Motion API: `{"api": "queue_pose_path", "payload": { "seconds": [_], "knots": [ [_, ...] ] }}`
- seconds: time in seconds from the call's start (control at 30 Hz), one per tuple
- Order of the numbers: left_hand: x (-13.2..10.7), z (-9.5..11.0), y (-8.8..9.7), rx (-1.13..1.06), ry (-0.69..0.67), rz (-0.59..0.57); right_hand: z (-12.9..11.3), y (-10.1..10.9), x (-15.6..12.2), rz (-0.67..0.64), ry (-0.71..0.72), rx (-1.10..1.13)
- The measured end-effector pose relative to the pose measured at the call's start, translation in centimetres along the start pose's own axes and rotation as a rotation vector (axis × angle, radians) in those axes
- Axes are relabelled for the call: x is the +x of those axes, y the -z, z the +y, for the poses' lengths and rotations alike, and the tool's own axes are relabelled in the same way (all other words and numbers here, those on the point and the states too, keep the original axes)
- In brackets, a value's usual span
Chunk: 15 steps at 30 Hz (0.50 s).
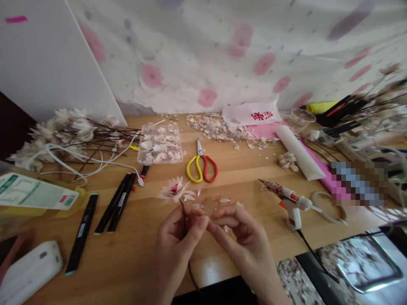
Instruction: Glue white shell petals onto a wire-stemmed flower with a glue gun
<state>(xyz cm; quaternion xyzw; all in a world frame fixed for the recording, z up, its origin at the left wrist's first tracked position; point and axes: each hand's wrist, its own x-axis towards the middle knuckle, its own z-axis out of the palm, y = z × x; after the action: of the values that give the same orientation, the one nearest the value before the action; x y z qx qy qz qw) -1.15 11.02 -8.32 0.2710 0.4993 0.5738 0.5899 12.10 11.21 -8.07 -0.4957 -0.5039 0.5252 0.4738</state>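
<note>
My left hand [174, 245] pinches a thin dark stem [182, 214] between thumb and fingers. A small white-petalled flower [174, 189] with a red centre sits at the stem's top. My right hand [243, 241] is curled close by, its fingertips meeting the left thumb near the stem. Anything between those fingers is hidden. Small pale petal scraps [224, 200] lie on the wooden table [127, 250] just beyond my fingers.
Yellow-and-red-handled scissors [202, 167] lie ahead, beside a clear box of petals [160, 144]. A hot glue gun [291, 203] stands to the right, and black markers [116, 203] lie to the left. A bunch of finished flowers [66, 135] and a pile of scraps [213, 127] lie behind.
</note>
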Motion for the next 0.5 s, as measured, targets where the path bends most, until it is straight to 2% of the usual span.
{"api": "queue_pose_path", "payload": {
  "seconds": [0.1,0.2,0.37,0.5],
  "knots": [
    [-0.3,0.3,0.1,0.036,-0.007,0.002,-0.9,0.9,0.0,-0.057,0.013,-0.031],
    [-0.7,0.9,0.0,0.073,0.038,0.024,-1.7,2.1,0.7,-0.172,0.017,-0.067],
    [-0.8,1.2,0.0,0.172,0.066,-0.062,-1.8,3.0,2.1,-0.349,-0.047,-0.1],
    [-0.4,0.9,0.3,0.178,0.115,-0.18,-1.3,3.0,2.3,-0.395,-0.109,-0.023]
  ]
}}
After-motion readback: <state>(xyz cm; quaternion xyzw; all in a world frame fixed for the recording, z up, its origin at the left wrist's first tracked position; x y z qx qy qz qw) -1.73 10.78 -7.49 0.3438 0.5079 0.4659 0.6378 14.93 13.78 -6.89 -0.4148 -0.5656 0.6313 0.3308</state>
